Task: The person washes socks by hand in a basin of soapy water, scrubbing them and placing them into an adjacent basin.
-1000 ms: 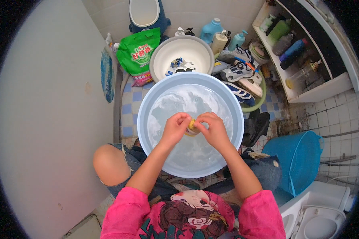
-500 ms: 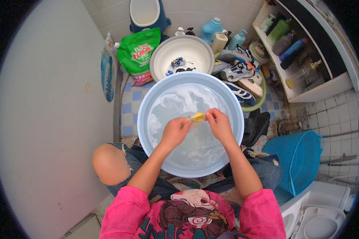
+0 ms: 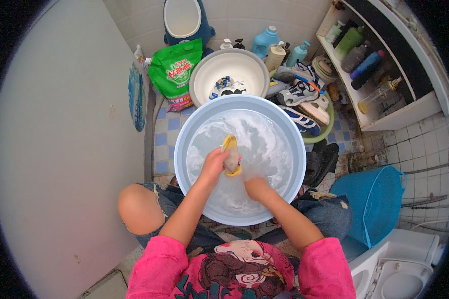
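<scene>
A large light-blue basin (image 3: 179,164) of cloudy, sudsy water stands between my knees. Over the water, my left hand (image 3: 215,164) grips a wet, pale sock (image 3: 230,157) with yellow at both ends, holding it upright. A bit of pink shows at its right edge. My right hand (image 3: 257,188) dips into the water just right of the sock; its fingers are under the surface, so I cannot see whether they hold anything.
A white basin (image 3: 254,74) with small patterned cloth items is behind, beside a green detergent bag (image 3: 177,70). Shoes (image 3: 304,92) fill a green tub at back right, near several bottles (image 3: 265,42). A blue bucket (image 3: 366,199) and toilet (image 3: 401,279) stand right.
My left hand has turned the sock from stretched sideways to upright. My right hand has let go of its end and moved down into the water.
</scene>
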